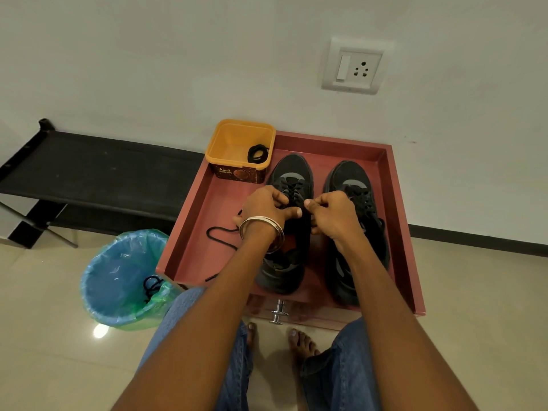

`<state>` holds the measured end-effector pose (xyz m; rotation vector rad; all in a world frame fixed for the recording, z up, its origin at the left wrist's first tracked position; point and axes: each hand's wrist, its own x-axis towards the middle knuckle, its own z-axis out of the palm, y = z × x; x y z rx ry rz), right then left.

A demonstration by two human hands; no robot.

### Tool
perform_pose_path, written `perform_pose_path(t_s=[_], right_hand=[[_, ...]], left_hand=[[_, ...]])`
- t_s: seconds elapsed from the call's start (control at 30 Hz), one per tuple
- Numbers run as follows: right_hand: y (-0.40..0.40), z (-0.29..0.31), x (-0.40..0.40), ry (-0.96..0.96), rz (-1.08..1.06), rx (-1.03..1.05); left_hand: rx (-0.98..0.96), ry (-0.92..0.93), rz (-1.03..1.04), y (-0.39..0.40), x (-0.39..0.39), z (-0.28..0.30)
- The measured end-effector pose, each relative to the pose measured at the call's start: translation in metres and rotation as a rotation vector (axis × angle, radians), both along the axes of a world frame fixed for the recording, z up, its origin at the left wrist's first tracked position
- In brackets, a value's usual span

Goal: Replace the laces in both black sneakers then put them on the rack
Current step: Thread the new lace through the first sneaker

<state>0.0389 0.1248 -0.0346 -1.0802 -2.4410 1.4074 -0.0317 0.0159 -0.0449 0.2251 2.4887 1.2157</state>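
Note:
Two black sneakers stand side by side in a red drawer tray (397, 203). Over the left sneaker (292, 173), my left hand (265, 207) and my right hand (332, 215) both have curled fingers pinching its black lace (221, 232). One loose end of that lace trails left across the tray floor. The right sneaker (353, 179) is laced, and my right wrist partly covers it. A coiled black lace (257, 154) lies in an orange tub (237, 140) at the tray's back left corner.
A black shoe rack (98, 170) stands against the wall to the left. A blue-lined bin (118, 283) holding a black lace sits on the floor left of the tray. My knees and bare feet are below the tray's handle (278, 312). A wall socket (354, 68) is above.

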Motion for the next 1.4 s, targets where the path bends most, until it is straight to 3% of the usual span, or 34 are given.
perform_pose_path(t_s=[0.1,0.2,0.3,0.43,0.53,0.57,0.67,0.73,0.87,0.93,1.0,1.2,1.27,1.33,1.4], right_hand=[[0.000,0.007,0.001,0.023,-0.045,0.038],[0.008,0.019,0.008,0.222,-0.234,-0.065],[0.024,0.039,0.016,0.547,-0.420,-0.264],[0.035,0.067,0.031,1.057,-0.543,-0.713],[0.034,0.059,0.030,0.928,-0.481,-0.690],[0.031,0.053,0.028,0.810,-0.415,-0.568],[0.020,0.032,0.020,0.399,-0.049,0.064],[0.014,0.023,0.014,0.176,0.194,0.308],[0.007,0.020,0.010,-0.134,0.322,0.384],[0.010,0.020,0.013,-0.089,0.280,0.353],[0.015,0.022,0.016,0.078,0.156,0.225],[0.032,0.047,0.028,0.988,-0.271,-0.724],[0.035,0.047,0.032,1.126,-0.332,-0.905],[0.035,0.044,0.030,1.038,-0.381,-0.789],[0.030,0.040,0.026,0.824,-0.317,-0.495]], left_hand=[[-0.065,0.080,-0.030,-0.006,0.001,0.006],[-0.207,0.123,-0.055,-0.014,0.003,0.013],[-0.256,0.060,-0.035,-0.021,0.004,0.020],[-0.320,-0.038,-0.073,-0.024,0.000,0.017],[-0.282,-0.105,-0.073,-0.023,-0.004,0.011],[-0.256,-0.120,-0.064,-0.023,-0.005,0.009],[-0.198,-0.123,-0.069,-0.022,-0.007,0.006],[-0.196,-0.099,-0.088,-0.021,-0.008,0.002],[-0.193,-0.060,-0.078,-0.019,-0.008,-0.002],[-0.201,-0.051,-0.081,-0.019,-0.008,-0.001],[-0.192,-0.054,-0.088,-0.019,-0.008,-0.002],[-0.144,-0.074,-0.067,-0.018,-0.007,-0.005],[-0.121,-0.063,-0.066,-0.018,-0.007,-0.005],[-0.087,-0.042,-0.071,-0.018,-0.006,-0.005],[-0.060,-0.012,-0.074,-0.018,-0.006,-0.005]])
